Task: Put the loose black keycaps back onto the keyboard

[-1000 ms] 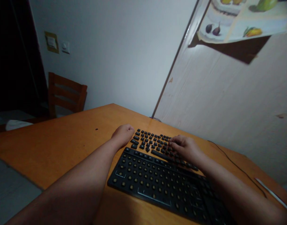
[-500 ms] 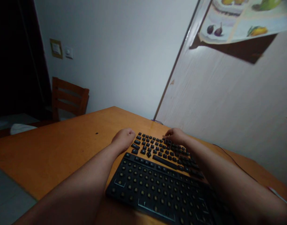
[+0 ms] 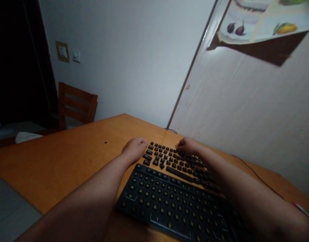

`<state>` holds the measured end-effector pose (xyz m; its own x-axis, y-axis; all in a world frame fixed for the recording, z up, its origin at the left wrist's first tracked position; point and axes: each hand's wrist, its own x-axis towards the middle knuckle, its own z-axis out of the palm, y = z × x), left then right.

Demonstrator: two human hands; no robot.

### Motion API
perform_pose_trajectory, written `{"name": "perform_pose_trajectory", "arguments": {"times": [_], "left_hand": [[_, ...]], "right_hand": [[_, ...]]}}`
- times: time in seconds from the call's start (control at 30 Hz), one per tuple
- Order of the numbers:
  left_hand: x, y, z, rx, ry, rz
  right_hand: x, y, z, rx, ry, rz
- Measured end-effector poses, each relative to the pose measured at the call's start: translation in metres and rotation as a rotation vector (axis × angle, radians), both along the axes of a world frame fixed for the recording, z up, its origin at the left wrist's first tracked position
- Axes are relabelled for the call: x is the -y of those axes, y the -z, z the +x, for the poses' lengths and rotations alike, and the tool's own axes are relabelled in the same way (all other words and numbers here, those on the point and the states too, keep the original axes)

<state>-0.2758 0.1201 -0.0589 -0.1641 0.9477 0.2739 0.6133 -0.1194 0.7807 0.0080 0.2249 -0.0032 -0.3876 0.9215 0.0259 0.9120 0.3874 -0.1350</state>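
Observation:
Loose black keycaps (image 3: 171,155) lie in rows on the wooden table, with a long spacebar (image 3: 180,174) at their near side. Closer to me is a black keyboard (image 3: 166,201) stripped of most of its keycaps, pale key stems showing. Some keys remain along its far strip. My left hand (image 3: 134,149) rests as a fist on the table, just left of the rows. At the far row, my right hand (image 3: 188,145) has its fingertips pinched together on a keycap, which the fingers largely cover. My right forearm hides the right end of the rows and of the keyboard.
A small dark piece (image 3: 105,142) lies alone on the table (image 3: 76,164) to the left. A thin cable (image 3: 255,173) runs along the right side near the wall. Beyond the table's left edge stands a wooden chair (image 3: 77,104). A fruit poster (image 3: 260,25) hangs at upper right.
The view has shifted slightly, so everything sits a little further right. Both hands keep nearly the same places over the table, and the keycap rows look unchanged.

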Motion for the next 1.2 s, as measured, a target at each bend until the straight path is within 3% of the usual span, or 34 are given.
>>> {"name": "perform_pose_trajectory", "arguments": {"times": [0.2, 0.37, 0.5, 0.63, 0.97, 1.2], "left_hand": [[0.000, -0.002, 0.001, 0.010, 0.005, -0.011], [-0.003, 0.000, -0.001, 0.002, 0.018, 0.008], [-0.004, 0.001, -0.002, -0.005, 0.024, 0.012], [-0.004, 0.000, -0.001, 0.005, 0.013, 0.003], [0.006, -0.011, 0.005, 0.076, -0.024, -0.029], [0.003, -0.008, 0.004, 0.055, -0.009, -0.034]], "right_hand": [[0.030, -0.021, 0.004, -0.062, -0.029, 0.059], [0.094, -0.037, 0.015, -0.189, -0.132, 0.047], [0.150, -0.036, 0.021, -0.250, -0.245, -0.007], [0.183, -0.029, 0.021, -0.243, -0.305, -0.049], [0.189, -0.020, 0.019, -0.213, -0.295, -0.083], [0.189, -0.020, 0.018, -0.179, -0.304, -0.061]]}}
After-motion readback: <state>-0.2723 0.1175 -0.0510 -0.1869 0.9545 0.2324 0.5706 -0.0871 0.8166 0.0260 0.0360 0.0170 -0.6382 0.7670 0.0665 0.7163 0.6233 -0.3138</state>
